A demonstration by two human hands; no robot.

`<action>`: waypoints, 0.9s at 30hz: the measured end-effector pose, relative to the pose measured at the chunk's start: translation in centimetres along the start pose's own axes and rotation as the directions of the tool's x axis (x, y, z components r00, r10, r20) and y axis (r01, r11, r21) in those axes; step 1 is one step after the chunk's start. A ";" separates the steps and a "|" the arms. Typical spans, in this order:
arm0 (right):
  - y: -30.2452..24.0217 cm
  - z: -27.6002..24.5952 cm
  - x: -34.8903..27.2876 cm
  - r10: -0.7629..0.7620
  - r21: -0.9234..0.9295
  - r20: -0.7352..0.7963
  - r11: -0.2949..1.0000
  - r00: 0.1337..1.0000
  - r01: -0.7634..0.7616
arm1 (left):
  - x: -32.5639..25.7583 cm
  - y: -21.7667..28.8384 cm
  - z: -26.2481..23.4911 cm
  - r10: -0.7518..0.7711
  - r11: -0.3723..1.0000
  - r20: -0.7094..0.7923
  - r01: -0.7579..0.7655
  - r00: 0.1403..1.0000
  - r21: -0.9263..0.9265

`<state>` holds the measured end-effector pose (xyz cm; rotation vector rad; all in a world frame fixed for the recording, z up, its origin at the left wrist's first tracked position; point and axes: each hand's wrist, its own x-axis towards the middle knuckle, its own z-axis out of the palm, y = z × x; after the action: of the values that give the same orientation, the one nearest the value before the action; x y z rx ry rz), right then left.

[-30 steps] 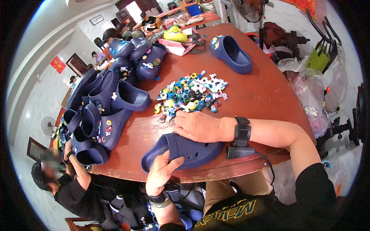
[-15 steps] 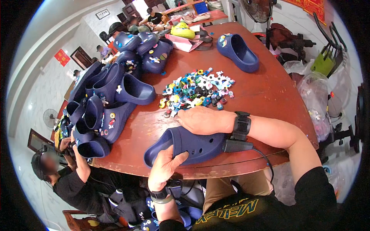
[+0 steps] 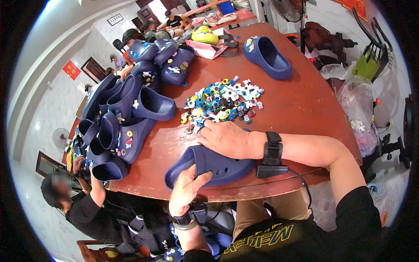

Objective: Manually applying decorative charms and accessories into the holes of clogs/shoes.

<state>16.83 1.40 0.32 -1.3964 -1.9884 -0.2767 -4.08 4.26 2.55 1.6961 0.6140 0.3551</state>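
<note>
A navy blue clog with round holes (image 3: 233, 168) lies at the table's near edge, toe to the right. My left hand (image 3: 187, 187) grips its heel end, fingers inside the opening and thumb on the outer side. Above the clog is my right hand (image 3: 228, 137), back upward and fingers curled down at the near edge of a pile of small colourful shoe charms (image 3: 222, 102). Its fingertips are mostly hidden, so anything between them does not show. The clog's far side lies partly behind the right hand and wrist.
Several navy clogs with charms (image 3: 131, 105) are heaped on the left. A single navy clog (image 3: 268, 59) stands at the far right of the red-brown table (image 3: 305, 118). Farther back are a yellow-green clog (image 3: 204, 36) and a pink bag (image 3: 209, 50). A co-worker (image 3: 87, 201) sits at the left.
My right hand has turned slightly, its knuckles now higher and its fingers bent beside the charm pile. My left hand and the clog have hardly moved.
</note>
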 end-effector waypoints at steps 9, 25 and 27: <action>-0.8 0.2 -0.4 -0.100 -0.250 -0.053 0.965 0.994 0.083 | 0.1 -0.8 -0.3 0.011 0.998 0.016 -0.009 1.000 -0.063; 0.0 0.1 -0.5 -0.105 -0.131 -0.128 0.987 0.986 0.088 | 0.3 -0.8 -0.6 0.029 0.999 0.032 -0.027 0.999 -0.045; 0.4 -0.1 -0.3 -0.198 -0.212 -0.126 0.963 0.972 0.169 | 0.3 -1.0 -0.5 0.044 0.997 0.024 -0.042 0.999 -0.068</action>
<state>17.27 1.29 0.18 -1.2708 -2.0132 -0.6610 -4.32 4.92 1.70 1.6490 0.5417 0.3798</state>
